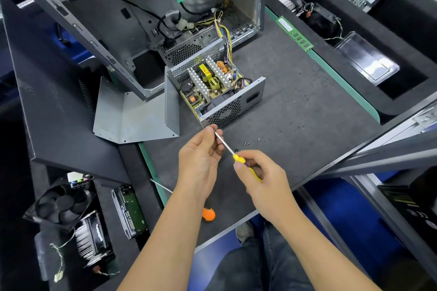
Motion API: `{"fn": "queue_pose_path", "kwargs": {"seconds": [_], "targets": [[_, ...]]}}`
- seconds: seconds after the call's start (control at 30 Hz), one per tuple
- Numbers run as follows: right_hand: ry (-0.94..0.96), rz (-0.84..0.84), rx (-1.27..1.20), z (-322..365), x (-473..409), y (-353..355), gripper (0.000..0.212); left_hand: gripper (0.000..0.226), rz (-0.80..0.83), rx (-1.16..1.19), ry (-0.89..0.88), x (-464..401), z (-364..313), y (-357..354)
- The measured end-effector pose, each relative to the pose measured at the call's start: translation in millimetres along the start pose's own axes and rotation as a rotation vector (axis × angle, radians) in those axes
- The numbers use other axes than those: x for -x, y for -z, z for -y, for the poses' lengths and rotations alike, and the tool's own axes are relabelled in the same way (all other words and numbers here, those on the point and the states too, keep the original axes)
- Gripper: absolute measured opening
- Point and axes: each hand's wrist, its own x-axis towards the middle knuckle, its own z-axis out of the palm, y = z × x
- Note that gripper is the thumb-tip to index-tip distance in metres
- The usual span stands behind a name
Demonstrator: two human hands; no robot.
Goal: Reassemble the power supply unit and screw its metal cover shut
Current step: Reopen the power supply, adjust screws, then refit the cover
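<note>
step: loading screw on tip, my guess
right hand [257, 172]: gripping yellow screwdriver [238, 158] handle
left hand [201, 153]: fingers pinch shaft tip
power supply unit [212, 85]: open on surface
metal cover [137, 113]: off, beside it
next: refit cover, drive screws [247, 143]

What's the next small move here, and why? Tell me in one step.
Probably set down the yellow screwdriver and fit the metal cover over the power supply. Its board is exposed, the cover lies beside it, and the loose screws wait on the mat.
</note>
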Motion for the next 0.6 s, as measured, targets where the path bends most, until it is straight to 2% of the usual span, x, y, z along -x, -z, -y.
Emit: {"fn": "queue_pose_path", "kwargs": {"seconds": [0.13, 0.33, 0.6], "targets": [[-0.015, -0.052, 0.015, -3.0, 4.3, -4.9, 0.011, 0.016, -0.009, -0.091, 0.049, -0.7, 0.8, 2.8], [0.016, -0.090, 0.212, -7.3, 7.6, 2.4, 0.014, 0.012, -0.042, -0.284, 0.107, -6.0, -1.3, 10.7], [0.032, -0.097, 0.258, -9.0, 5.5, -2.6, 0.012, 0.007, -0.036, -0.434, 0.064, -8.9, -5.7, 22.4]]}}
